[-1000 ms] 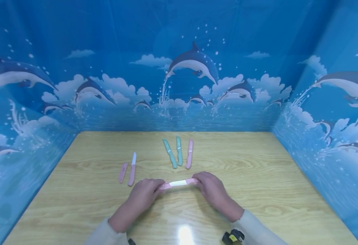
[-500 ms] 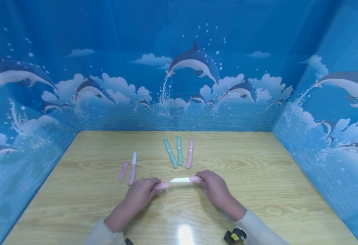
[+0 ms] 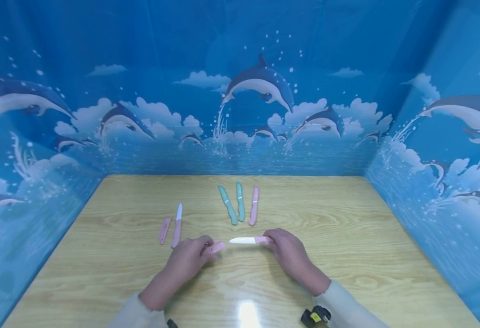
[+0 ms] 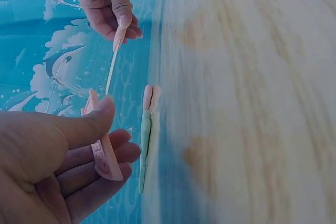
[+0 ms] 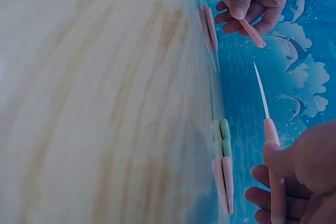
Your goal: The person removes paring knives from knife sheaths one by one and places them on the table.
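My left hand [image 3: 188,258] pinches a pink knife sheath [image 3: 214,248] between thumb and fingers; raised lettering shows on the sheath [image 4: 105,156] in the left wrist view. Across from it, my right hand [image 3: 287,250] grips a small knife by its pink handle [image 5: 273,182]. The knife's white blade [image 3: 242,240] is bare and points left at the sheath, with a short gap between tip and sheath. Both things are held above the wooden table.
A bare-bladed pink knife [image 3: 177,228] and another pink sheath [image 3: 164,230] lie left on the table [image 3: 346,255]. Farther back lie two sheathed green knives [image 3: 228,205] and a sheathed pink knife [image 3: 254,206]. A dolphin-print curtain [image 3: 182,45] surrounds the back and sides.
The blade has come out of the sheath. My left hand has drawn left with the sheath and turned it, while my right hand has shifted slightly right with the knife.
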Demonstrator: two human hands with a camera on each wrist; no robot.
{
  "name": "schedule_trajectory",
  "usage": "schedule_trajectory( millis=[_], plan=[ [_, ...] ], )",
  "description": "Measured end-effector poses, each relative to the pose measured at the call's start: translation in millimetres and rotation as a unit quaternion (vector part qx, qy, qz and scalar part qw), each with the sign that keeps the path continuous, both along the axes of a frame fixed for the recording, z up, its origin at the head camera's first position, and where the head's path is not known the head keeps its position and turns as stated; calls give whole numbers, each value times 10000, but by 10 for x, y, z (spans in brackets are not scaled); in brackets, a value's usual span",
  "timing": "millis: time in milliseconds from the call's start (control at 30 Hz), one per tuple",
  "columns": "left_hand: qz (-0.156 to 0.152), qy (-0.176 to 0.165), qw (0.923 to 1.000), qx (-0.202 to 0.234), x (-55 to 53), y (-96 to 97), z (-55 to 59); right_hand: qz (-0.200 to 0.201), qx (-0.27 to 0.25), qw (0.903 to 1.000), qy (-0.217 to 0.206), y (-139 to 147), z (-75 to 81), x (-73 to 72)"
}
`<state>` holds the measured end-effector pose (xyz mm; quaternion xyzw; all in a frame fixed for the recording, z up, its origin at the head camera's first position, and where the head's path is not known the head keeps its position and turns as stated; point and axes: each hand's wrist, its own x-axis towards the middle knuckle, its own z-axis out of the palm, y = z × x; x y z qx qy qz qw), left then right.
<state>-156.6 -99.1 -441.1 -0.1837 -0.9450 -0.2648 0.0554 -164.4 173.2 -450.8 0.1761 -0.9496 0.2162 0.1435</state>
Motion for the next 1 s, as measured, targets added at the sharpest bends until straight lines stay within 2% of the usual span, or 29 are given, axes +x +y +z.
schedule_trajectory(
  millis=[367, 500, 633, 700, 767, 900, 1000],
  plan=[
    [2, -14, 9970, 771, -27, -6, -24, 49, -116, 9999, 3, -5, -36, 4],
    [-59, -167, 9929, 1178, -32, -15, -34, 44, -140, 9999, -14, -10, -40, 7],
    [-96, -596, 9830, 1732, -24, -22, -16, 26, -117, 9999, -71, -10, -40, 7],
    [-11, -916, 9752, 2016, -29, -24, -2, 10, -100, 9999, -100, -9, -39, 7],
    [106, -1282, 9639, 2332, -42, -24, 14, 9, -73, 9999, -124, -8, -34, 7],
    [348, -1998, 9297, 3073, -75, -32, 47, 15, -78, 9999, -129, -6, -31, 6],
    [458, -2282, 9079, 3485, -101, -49, 49, 44, -147, 9998, -136, -7, -28, 7]
  ],
)
